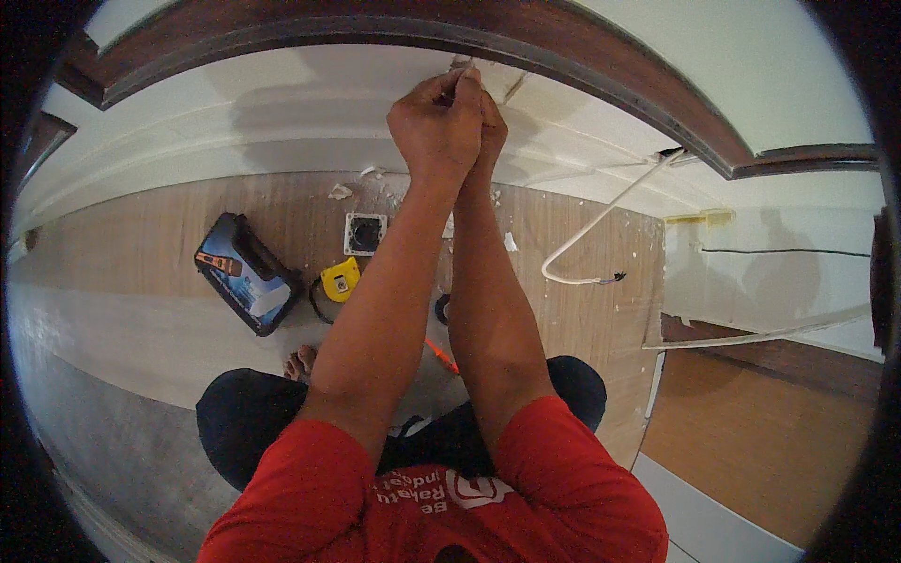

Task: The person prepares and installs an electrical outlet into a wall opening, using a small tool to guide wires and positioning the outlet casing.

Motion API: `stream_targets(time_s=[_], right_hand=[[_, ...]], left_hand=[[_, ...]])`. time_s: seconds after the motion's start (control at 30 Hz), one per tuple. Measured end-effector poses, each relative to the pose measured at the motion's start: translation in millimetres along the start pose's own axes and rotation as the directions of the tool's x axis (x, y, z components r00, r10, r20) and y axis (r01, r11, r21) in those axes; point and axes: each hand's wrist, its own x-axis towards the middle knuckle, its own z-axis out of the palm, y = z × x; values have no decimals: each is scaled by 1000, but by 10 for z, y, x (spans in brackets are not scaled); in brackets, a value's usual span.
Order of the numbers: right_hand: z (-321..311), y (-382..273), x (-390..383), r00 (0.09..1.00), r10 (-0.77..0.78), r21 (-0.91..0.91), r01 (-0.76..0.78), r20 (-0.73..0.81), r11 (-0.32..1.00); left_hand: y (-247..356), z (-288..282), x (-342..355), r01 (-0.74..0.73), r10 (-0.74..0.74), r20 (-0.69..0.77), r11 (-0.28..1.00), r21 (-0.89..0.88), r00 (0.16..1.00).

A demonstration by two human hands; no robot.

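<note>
Both my arms reach up to the pale wall, just under a dark wood trim. My left hand is closed, its thumb and fingers pinched together by a small broken hole in the plaster. Right beside it, partly behind it, my right hand is closed too, fingertips meeting those of the left. Whatever the fingers hold is hidden or too small to make out. Below, on the wood-look surface, lie a white-framed wall socket and a yellow tape measure.
A black tool case lies at left. Between my forearms are an orange-handled tool and a partly hidden black ring. A white cable with bare-looking ends hangs from a wall hole at right. Plaster bits litter the wall's foot.
</note>
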Motion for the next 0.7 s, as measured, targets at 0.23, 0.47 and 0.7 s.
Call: stream_targets(time_s=[0.23, 0.47, 0.7], right_hand=[[-137, 42, -18, 980, -180, -268, 197, 87, 943], [-87, 94, 15, 988, -147, -116, 151, 47, 982], [-90, 36, 4, 996, -80, -65, 83, 49, 994]], left_hand=[[-1, 10, -17, 25, -24, 39, 999, -26, 999], [31, 17, -25, -21, 21, 18, 1000, -8, 1000], [-53, 62, 3, -7, 7, 7, 998, -70, 1000]])
